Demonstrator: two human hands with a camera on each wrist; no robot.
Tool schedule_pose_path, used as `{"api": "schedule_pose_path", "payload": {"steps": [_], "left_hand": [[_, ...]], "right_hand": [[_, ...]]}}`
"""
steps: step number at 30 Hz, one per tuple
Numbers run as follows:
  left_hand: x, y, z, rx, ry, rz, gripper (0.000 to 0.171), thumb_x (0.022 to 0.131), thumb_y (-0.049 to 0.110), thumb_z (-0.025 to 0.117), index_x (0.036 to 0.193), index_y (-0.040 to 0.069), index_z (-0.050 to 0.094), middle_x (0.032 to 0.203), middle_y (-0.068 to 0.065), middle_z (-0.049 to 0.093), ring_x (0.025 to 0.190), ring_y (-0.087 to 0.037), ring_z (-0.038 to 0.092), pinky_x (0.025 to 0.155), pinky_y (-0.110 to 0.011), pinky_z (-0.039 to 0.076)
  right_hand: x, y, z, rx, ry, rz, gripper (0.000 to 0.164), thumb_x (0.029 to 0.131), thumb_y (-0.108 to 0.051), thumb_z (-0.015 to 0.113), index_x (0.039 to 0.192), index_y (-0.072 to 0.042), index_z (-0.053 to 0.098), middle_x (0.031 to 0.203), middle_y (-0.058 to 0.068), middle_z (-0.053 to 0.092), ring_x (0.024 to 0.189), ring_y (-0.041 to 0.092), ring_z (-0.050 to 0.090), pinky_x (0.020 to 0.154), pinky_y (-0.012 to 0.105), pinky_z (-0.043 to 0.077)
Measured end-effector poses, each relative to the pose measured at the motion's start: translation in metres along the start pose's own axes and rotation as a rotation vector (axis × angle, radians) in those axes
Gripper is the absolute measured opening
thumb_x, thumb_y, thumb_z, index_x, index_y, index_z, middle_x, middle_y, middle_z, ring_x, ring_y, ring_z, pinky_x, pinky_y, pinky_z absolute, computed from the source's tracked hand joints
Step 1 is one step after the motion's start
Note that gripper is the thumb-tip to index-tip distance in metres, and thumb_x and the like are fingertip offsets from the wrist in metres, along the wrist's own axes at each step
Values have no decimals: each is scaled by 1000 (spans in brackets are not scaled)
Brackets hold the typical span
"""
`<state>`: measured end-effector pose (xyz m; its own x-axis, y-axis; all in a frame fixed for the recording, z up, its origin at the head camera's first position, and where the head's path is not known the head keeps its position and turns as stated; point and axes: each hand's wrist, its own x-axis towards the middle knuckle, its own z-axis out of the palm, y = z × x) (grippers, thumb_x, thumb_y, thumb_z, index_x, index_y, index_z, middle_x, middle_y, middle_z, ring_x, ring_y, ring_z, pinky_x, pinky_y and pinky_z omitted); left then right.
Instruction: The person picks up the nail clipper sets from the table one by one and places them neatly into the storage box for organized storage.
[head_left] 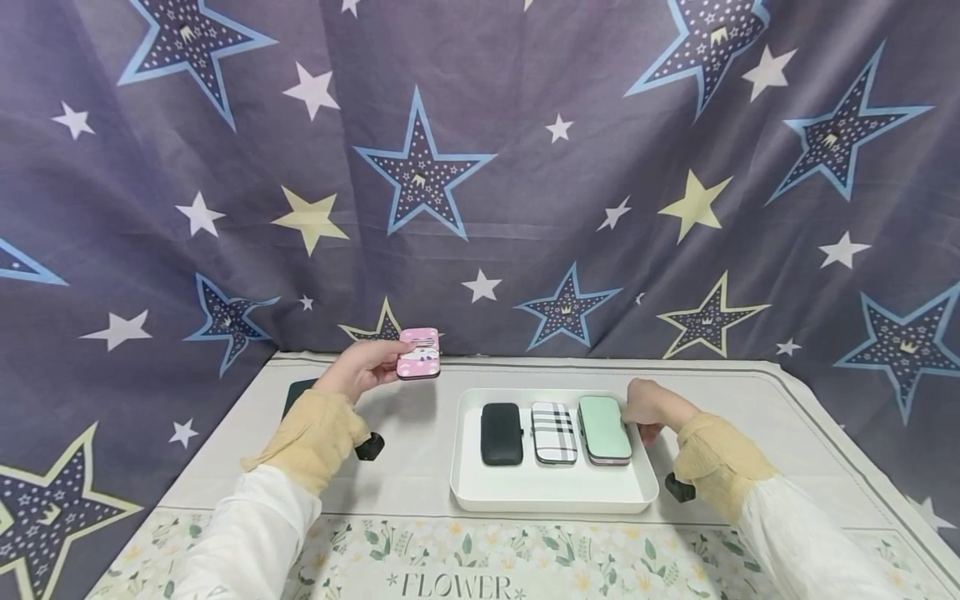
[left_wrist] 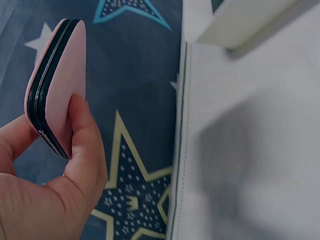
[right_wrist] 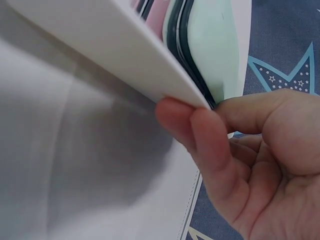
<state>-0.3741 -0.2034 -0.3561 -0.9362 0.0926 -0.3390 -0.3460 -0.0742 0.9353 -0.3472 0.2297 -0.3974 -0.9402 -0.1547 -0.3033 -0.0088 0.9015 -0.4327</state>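
My left hand [head_left: 369,367] holds up a small pink case [head_left: 418,353] with a white cartoon print, left of the tray and above the table. In the left wrist view, thumb and fingers grip its two faces, and its dark edge shows. My right hand [head_left: 651,407] pinches the right wall of the white tray [head_left: 551,497]. Inside the tray lie a black case [head_left: 501,434], a white plaid case [head_left: 553,433] and a mint green case [head_left: 604,428]. The right wrist view shows a pink case [right_wrist: 158,19] beside the mint green one, partly hidden by the tray wall.
A dark green item [head_left: 297,393] lies on the table at the left, mostly hidden behind my left forearm. The pale tablecloth [head_left: 405,479] has a floral front band with the word FLOWER. A star-patterned curtain [head_left: 480,250] hangs right behind the table.
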Motion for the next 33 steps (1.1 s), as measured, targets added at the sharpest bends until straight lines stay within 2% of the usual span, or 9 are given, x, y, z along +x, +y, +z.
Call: {"api": "schedule_pose_path", "payload": {"steps": [3,6,7,10,13,20,28,33], "left_hand": [[0,3,7,-4,-29,21,29,85,6,67,108,-6,57,75,-5,69,72,-10,67,71,-23,57],[-3,7,18,-19,-10,27,33,85,5,66,114,-8,55,73,-4,69,70,-10,67,70,-23,57],[-5,8,24,-12,23,20,33,88,4,62,117,-8,52,72,-3,68,70,-9,67,71,-23,57],[-8,13,36,-41,31,11,27,89,2,59,114,-7,52,68,-3,67,66,-9,66,66,-22,57],[-10,16,46,-62,12,13,26,89,0,58,114,-8,52,67,-3,67,64,-9,66,63,-22,57],[-12,22,67,-41,-9,35,40,89,1,59,126,-12,48,67,-3,67,63,-10,66,64,-23,57],[-20,20,94,-30,-60,64,40,88,0,60,124,-14,50,70,-4,67,66,-11,66,66,-24,58],[-23,19,111,-40,-76,64,40,87,-1,61,123,-14,52,75,-7,68,69,-13,67,73,-28,58]], "right_hand": [[1,0,1,-1,0,3,17,77,2,51,89,13,56,55,13,60,40,15,60,44,26,54],[1,1,1,-5,1,1,17,77,2,52,89,14,56,55,14,60,41,16,60,44,26,54],[2,1,1,-5,1,5,17,77,2,52,89,14,56,56,14,60,41,16,60,44,26,54],[2,1,0,-5,0,10,15,77,2,52,88,12,56,56,13,60,41,16,60,45,26,54],[2,1,0,-11,-1,8,10,77,2,52,83,9,56,54,12,60,40,15,59,44,27,54],[3,2,-1,-21,7,-11,6,75,3,50,71,2,55,47,9,57,37,13,57,43,27,53],[3,2,-1,-24,11,-12,5,75,2,50,73,2,54,48,8,56,37,12,56,42,26,53],[3,2,0,-21,10,-9,6,75,2,49,71,1,54,47,8,55,36,12,56,42,26,52]]}}
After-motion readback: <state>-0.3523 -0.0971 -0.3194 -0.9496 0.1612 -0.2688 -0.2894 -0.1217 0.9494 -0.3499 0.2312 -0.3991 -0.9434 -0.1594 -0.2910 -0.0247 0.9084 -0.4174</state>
